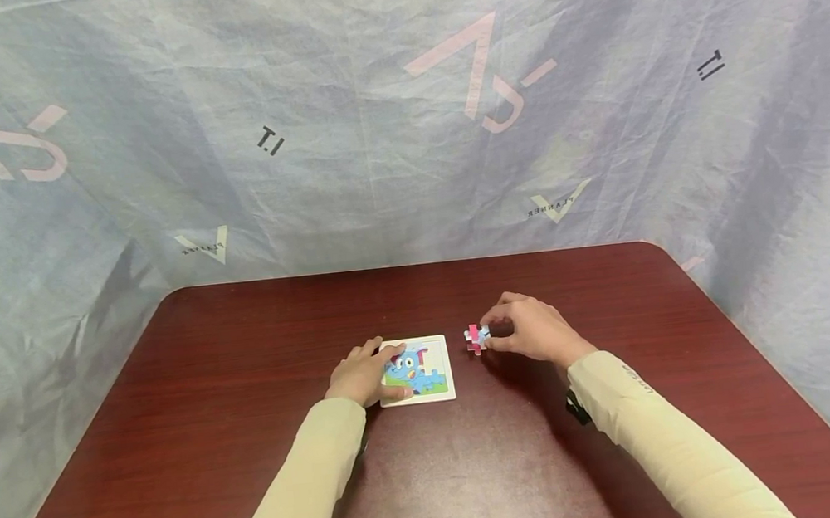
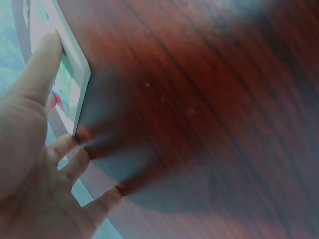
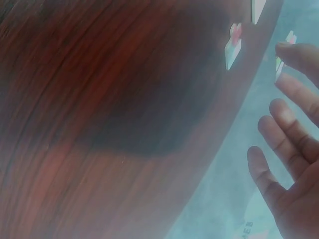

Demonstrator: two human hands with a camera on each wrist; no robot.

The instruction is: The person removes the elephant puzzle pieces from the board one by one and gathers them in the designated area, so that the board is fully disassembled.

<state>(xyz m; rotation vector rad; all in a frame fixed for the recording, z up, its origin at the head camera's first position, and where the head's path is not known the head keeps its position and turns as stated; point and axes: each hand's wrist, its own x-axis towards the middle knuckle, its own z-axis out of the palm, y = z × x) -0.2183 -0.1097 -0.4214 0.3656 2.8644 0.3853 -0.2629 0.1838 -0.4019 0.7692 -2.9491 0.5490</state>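
A white-framed jigsaw puzzle with a blue cartoon animal lies flat on the table. White backing shows at its upper right. My left hand rests over its left side, with thumb and forefinger on the board. In the left wrist view, the other fingers spread out at the board's edge and over the table. Right of the puzzle, my right hand pinches a puzzle piece between thumb and forefinger. A pink-and-white puzzle piece lies on the table close by, overlapping the held one in the head view.
The dark red wooden table has rounded far corners. A grey fabric sheet with printed letters hangs behind it and along both sides.
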